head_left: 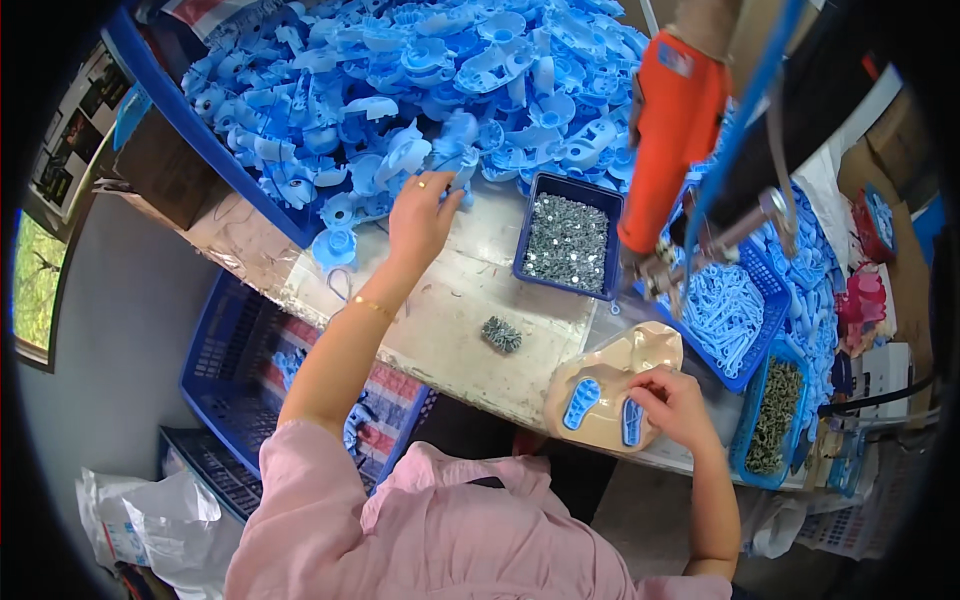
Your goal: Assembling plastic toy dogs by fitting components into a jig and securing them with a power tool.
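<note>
At the near edge of the heap of light-blue molded plastic parts (400,60), my left hand (422,215) has its fingers closed around a blue plastic part (458,160); that part is blurred, and the fingertips are partly hidden. My right hand (680,408) is over a beige fixture block (600,362) at the front edge of the bench. Its thumb and finger pinch the upper end of a small foot-shaped blue piece (632,424) lying in the block. A matching foot-shaped blue piece (581,403) sits in the block to its left.
A dark-blue tray of screws (565,240) stands mid-bench, with a small screw pile (501,335) nearer me. An orange power screwdriver (672,140) hangs above the right side. Rightward are a basket of blue strips (725,310) and a bin of brownish hardware (774,415). A blue crate (230,390) stands lower left.
</note>
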`<act>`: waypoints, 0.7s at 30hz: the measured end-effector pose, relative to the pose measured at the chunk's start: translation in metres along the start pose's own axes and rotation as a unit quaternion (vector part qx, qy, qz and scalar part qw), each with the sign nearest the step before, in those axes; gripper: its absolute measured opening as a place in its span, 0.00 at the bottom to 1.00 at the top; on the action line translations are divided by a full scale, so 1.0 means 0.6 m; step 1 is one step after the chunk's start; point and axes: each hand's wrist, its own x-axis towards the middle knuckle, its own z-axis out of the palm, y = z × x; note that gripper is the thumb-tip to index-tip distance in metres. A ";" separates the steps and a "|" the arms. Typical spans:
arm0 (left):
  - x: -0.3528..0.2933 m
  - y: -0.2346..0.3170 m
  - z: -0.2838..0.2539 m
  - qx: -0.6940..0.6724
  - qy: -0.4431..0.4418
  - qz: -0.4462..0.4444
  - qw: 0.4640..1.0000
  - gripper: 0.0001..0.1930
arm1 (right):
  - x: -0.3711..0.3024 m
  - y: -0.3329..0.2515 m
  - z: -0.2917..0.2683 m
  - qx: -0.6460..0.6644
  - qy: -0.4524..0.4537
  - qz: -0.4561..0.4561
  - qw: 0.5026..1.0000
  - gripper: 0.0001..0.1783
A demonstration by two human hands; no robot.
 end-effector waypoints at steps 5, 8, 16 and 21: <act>-0.075 0.083 -0.074 -0.230 -0.066 -0.108 0.965 0.12 | 0.005 0.009 0.012 -0.005 0.046 -0.016 0.999 0.06; -0.114 0.146 -0.106 -0.246 -0.136 0.066 0.957 0.11 | -0.006 -0.038 0.029 -0.069 0.121 -0.052 0.989 0.13; -0.182 0.295 -0.098 -0.185 -0.213 0.236 0.930 0.19 | -0.034 -0.130 0.062 -0.301 0.179 -0.322 0.880 0.32; -0.209 0.340 -0.071 -0.194 -0.227 0.262 0.918 0.22 | -0.067 -0.079 0.050 -0.344 0.165 -0.289 0.878 0.26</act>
